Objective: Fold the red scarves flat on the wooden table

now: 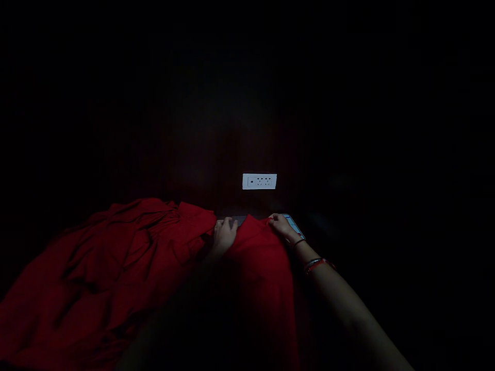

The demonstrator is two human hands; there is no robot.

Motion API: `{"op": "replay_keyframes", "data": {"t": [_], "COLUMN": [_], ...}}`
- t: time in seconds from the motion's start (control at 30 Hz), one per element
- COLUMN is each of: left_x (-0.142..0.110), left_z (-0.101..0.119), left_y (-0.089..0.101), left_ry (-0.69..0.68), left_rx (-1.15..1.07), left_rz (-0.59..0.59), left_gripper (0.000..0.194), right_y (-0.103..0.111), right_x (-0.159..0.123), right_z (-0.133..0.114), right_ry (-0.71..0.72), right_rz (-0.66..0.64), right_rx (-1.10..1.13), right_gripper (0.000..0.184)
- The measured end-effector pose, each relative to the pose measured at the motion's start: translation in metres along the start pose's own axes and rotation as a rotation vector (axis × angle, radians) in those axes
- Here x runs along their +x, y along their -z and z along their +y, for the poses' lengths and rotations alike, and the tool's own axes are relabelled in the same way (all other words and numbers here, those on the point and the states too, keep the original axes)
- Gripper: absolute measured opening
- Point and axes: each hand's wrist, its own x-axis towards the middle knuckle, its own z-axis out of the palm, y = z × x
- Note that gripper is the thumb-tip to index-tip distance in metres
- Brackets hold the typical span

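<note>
A large red cloth [116, 268] lies spread and crumpled in front of me in a very dark room. My left hand [224, 234] rests on the far edge of a smoother part of the cloth [263, 263], fingers curled down onto it. My right hand [284, 226] pinches the same far edge a little to the right, with bangles and a thread on its wrist. Just behind my right hand lies a small light-coloured flat object [296, 226], partly hidden.
A white socket plate [259, 181] is set in the dark wall straight ahead, above my hands. Everything else around is black and cannot be made out.
</note>
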Motion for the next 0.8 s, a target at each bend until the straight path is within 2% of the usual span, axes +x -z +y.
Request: {"op": "replay_keyframes", "data": {"t": [0.07, 0.13, 0.2, 0.27, 0.37, 0.43, 0.53, 0.57, 0.63, 0.7, 0.8], "left_x": [-0.005, -0.007, -0.002, 0.007, 0.020, 0.027, 0.035, 0.037, 0.043, 0.048, 0.049], "left_z": [0.015, 0.025, 0.029, 0.030, 0.028, 0.028, 0.030, 0.031, 0.034, 0.037, 0.038], "left_y": [-0.011, -0.018, -0.020, -0.018, -0.016, -0.020, -0.036, -0.041, -0.048, -0.050, -0.052], "left_ry": [-0.313, -0.585, -0.700, -0.730, -0.712, -0.653, -0.358, -0.255, -0.145, -0.134, -0.104], "left_rx": [0.276, 0.584, 0.773, 0.847, 0.829, 0.728, 0.414, 0.328, 0.255, 0.250, 0.229], "left_rz": [-0.127, -0.259, -0.331, -0.349, -0.341, -0.323, -0.279, -0.264, -0.236, -0.178, -0.108], "left_gripper": [0.047, 0.052, 0.040, 0.027, 0.023, 0.030, 0.055, 0.056, 0.042, 0.029, 0.033], "right_y": [0.003, 0.009, 0.015, 0.020, 0.024, 0.024, 0.023, 0.023, 0.025, 0.028, 0.032], "right_x": [0.001, 0.002, 0.003, 0.004, 0.003, 0.003, 0.000, -0.001, -0.004, -0.007, -0.011], "right_z": [-0.006, -0.012, -0.017, -0.019, -0.020, -0.020, -0.023, -0.024, -0.025, -0.025, -0.023], "right_ry": [0.039, 0.094, 0.124, 0.114, 0.079, 0.084, 0.138, 0.156, 0.167, 0.143, 0.125], "right_rz": [-0.028, -0.057, -0.067, -0.049, -0.020, -0.014, -0.021, -0.025, -0.017, 0.034, 0.135], "right_rx": [-0.032, -0.130, -0.254, -0.340, -0.381, -0.397, -0.403, -0.406, -0.419, -0.438, -0.432], "right_gripper": [0.016, 0.016, 0.017, 0.020, 0.022, 0.023, 0.022, 0.021, 0.020, 0.022, 0.024]}}
